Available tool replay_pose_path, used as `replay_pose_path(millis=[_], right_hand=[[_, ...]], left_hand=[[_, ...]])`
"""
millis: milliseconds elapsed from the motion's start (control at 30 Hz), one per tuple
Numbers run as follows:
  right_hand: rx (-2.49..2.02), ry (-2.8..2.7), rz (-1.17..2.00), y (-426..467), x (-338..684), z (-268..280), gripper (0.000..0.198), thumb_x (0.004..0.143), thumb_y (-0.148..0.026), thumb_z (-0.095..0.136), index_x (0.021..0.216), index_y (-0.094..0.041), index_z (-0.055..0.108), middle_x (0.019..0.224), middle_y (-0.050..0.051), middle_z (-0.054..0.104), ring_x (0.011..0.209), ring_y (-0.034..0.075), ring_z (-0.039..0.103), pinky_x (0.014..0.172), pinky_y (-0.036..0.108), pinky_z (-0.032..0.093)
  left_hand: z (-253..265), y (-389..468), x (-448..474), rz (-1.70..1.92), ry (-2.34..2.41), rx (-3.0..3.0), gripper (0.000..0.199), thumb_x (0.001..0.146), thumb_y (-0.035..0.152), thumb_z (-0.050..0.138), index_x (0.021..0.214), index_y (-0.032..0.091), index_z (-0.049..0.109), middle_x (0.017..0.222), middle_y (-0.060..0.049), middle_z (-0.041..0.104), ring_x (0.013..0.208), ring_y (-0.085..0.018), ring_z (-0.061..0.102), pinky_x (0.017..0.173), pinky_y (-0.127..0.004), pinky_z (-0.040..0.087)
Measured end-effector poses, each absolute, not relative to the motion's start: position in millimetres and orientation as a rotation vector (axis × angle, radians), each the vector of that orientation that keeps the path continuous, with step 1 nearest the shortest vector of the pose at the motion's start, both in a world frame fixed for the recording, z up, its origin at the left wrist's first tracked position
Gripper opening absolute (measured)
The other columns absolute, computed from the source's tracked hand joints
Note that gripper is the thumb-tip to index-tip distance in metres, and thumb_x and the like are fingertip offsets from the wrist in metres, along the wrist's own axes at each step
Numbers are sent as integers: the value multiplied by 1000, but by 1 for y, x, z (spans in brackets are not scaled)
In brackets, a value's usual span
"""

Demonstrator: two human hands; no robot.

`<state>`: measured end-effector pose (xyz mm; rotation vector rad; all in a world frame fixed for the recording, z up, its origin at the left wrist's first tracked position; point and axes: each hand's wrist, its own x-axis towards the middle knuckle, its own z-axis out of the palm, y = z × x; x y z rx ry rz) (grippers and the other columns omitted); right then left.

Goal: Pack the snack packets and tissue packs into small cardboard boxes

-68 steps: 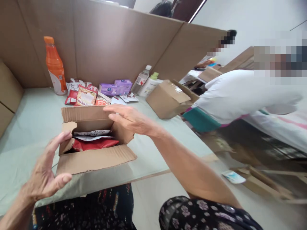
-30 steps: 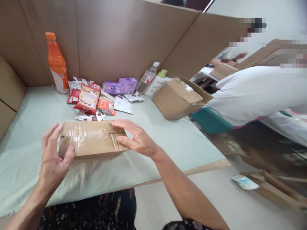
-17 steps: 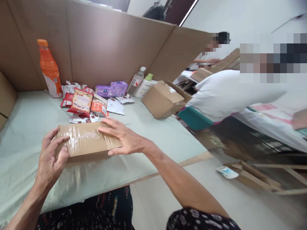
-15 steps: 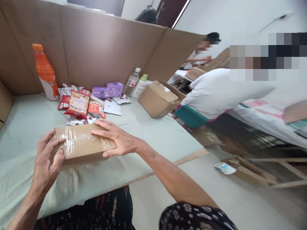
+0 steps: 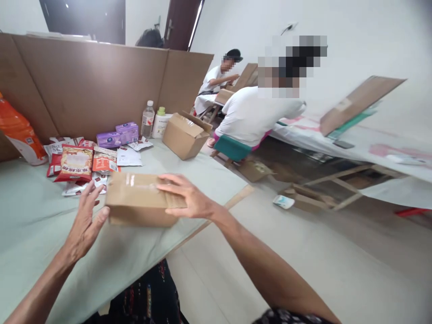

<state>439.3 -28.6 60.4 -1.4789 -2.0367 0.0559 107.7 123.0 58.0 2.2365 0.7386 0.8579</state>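
A taped brown cardboard box (image 5: 138, 193) lies closed on the pale green tablecloth in front of me. My right hand (image 5: 189, 198) grips its right end, fingers spread over the top and thumb low at the near edge. At the left end, my left hand (image 5: 86, 220) is open with fingers apart, its thumb close to the box corner; whether it touches cannot be made out. Just behind the box are a red snack packet (image 5: 74, 162), an orange-and-white packet (image 5: 104, 161) and white sachets (image 5: 130, 156).
Behind stand an orange drink bottle (image 5: 25, 135), purple tissue packs (image 5: 118, 135), a clear bottle (image 5: 147, 119), a white bottle with a green cap (image 5: 161, 123) and an open carton (image 5: 185, 135). A cardboard screen (image 5: 101, 81) borders the table. A person in white (image 5: 246, 112) sits to the right.
The box has shifted right, away from the packets, with my right hand on it. My left hand has come off the box top and opened. The view has swung right.
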Motion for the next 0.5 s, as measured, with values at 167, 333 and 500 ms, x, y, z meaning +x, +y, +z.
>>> replay_pose_path(millis=[167,333,500], right_hand=[[-1931,-1524,-152,-100,558,39,57,83,-52,77,134,-27,73,145,12,63,135,35,59,117,56,43],[-2138,-1114,-310,-124,652,22,60,72,-52,77,123,-20,78,135,17,68,127,37,64,117,56,44],[-2219,-995,-326,-97,684,14,61,72,-53,74,125,-23,75,139,16,66,131,36,60,114,57,46]], left_hand=[[16,115,132,658,723,2384,57,103,57,49,151,27,50,172,-17,29,152,-38,42,107,-57,56],[-38,111,128,600,720,2632,42,99,45,53,128,21,69,156,-21,51,135,-42,57,108,-65,52],[-49,109,129,711,626,2874,38,102,38,49,128,19,69,151,-21,55,125,-38,62,99,-57,57]])
